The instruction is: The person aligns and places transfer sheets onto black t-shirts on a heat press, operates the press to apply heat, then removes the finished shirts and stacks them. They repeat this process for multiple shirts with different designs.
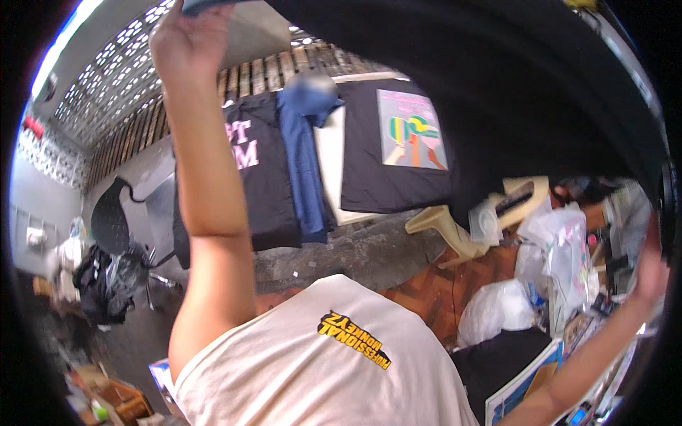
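Observation:
My left hand (190, 46) is raised at the upper left, its fingers closed on a cloth edge that shows blue there. From the top of the view a large black cloth (540, 85) sweeps across to the right, spread in the air between my arms. At the right rim my right hand (650, 266) is closed at the cloth's lower right edge; its fingertips are partly hidden. Beyond the cloth lie a black shirt with a coloured picture print (414, 131) and another black shirt with pale lettering (273, 192), partly behind my left forearm.
Between the black shirts is a dark blue garment (307, 170), blurred at its top; whether someone wears it, I cannot tell. A cream plastic stool (447, 231) and white plastic bags (497, 312) are to the right. A black chair (110, 216) stands left.

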Demonstrator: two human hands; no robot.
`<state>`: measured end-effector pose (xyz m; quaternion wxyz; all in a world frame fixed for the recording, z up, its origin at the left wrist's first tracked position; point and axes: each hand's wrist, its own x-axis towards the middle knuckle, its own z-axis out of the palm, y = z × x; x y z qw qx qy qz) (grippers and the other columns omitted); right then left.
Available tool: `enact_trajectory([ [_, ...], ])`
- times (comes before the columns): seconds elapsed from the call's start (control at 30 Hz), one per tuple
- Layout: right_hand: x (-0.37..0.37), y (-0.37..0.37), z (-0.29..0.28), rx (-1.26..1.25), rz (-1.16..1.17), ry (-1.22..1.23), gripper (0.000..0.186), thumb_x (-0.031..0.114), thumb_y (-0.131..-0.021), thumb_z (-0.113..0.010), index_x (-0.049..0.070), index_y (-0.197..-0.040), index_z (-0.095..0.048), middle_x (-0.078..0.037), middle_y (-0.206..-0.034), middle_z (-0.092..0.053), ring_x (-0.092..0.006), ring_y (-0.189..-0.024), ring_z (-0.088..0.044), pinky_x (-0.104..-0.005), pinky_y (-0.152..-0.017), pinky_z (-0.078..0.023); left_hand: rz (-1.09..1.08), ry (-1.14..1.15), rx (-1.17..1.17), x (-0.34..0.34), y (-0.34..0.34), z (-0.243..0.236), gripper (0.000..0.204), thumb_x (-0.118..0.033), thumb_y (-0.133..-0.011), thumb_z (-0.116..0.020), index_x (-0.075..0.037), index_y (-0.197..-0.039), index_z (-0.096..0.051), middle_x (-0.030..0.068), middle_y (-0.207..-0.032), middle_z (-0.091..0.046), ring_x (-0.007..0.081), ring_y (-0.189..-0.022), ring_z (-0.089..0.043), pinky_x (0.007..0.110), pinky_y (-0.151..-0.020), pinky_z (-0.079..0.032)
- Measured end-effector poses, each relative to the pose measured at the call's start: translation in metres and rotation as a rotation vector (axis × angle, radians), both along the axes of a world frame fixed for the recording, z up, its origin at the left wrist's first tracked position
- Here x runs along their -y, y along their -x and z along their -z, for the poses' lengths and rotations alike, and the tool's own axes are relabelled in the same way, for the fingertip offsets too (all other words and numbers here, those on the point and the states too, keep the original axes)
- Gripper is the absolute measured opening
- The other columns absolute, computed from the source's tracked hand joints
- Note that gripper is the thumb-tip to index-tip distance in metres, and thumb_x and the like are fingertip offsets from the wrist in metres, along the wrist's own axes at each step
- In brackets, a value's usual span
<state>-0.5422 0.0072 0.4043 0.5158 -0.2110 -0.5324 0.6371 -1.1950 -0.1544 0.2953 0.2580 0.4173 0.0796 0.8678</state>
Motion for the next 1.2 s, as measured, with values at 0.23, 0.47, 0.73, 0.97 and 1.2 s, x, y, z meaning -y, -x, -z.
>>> enact_trajectory([
  [0.23, -0.087, 0.324, 0.181, 0.056, -0.324, 0.31, 0.014, 0.011, -0.096, -0.064, 0.002, -0.106, -0.06, -0.015, -0.109, -0.066, -0.0293, -0.099, -0.067, -0.0486, -0.087, -0.061, -0.637, 0.79, 0.022, 0.112, 0.228, 0.041, 0.034, -0.025, -0.106, -0.054, 0.006, -0.119, -0.06, 0.0194, -0.12, -0.065, 0.0323, -0.108, -0.066, 0.056, -0.106, -0.05],
  [0.47, 0.023, 0.398, 0.353, 0.563, -0.569, 0.391, 0.017, 0.021, -0.097, -0.071, 0.011, -0.089, -0.06, 0.001, -0.084, -0.06, -0.0143, -0.072, -0.062, -0.0347, -0.067, -0.06, -0.64, 0.998, 0.121, 0.338, 0.176, 0.206, 0.025, -0.025, -0.103, -0.056, -0.005, -0.115, -0.063, 0.0062, -0.112, -0.067, 0.0213, -0.104, -0.065, 0.039, -0.092, -0.053],
  [0.73, 0.148, 0.374, 0.546, 1.052, -0.792, 0.392, 0.019, 0.022, -0.094, -0.076, 0.005, -0.095, -0.066, -0.002, -0.084, -0.066, -0.0123, -0.075, -0.065, -0.0302, -0.065, -0.057, -0.896, 1.778, 0.84, 0.532, 0.056, 0.439, 0.029, -0.029, -0.094, -0.062, -0.004, -0.107, -0.068, 0.0128, -0.103, -0.072, 0.0296, -0.095, -0.069, 0.053, -0.083, -0.054],
  [0.97, 0.035, 0.272, 0.564, 1.116, -0.412, 0.331, 0.02, 0.021, -0.095, -0.072, 0.003, -0.104, -0.068, -0.006, -0.09, -0.072, -0.0162, -0.075, -0.069, -0.0303, -0.065, -0.055, -1.546, 1.671, -0.968, 0.263, 0.067, 0.425, 0.027, -0.015, -0.084, -0.069, -0.003, -0.107, -0.073, 0.0164, -0.114, -0.071, 0.036, -0.11, -0.066, 0.046, -0.099, -0.05],
  [1.2, 0.025, -0.022, 0.578, 1.527, -0.114, -0.032, 0.017, 0.014, -0.092, -0.069, 0.004, -0.082, -0.061, -0.004, -0.068, -0.063, -0.0142, -0.056, -0.058, -0.0322, -0.051, -0.046, -1.128, 1.818, -1.3, 0.123, 0.08, 0.466, 0.062, -0.04, -0.099, -0.058, -0.008, -0.151, -0.044, 0.0152, -0.158, -0.04, 0.0358, -0.15, -0.031, 0.06, -0.122, -0.02],
])
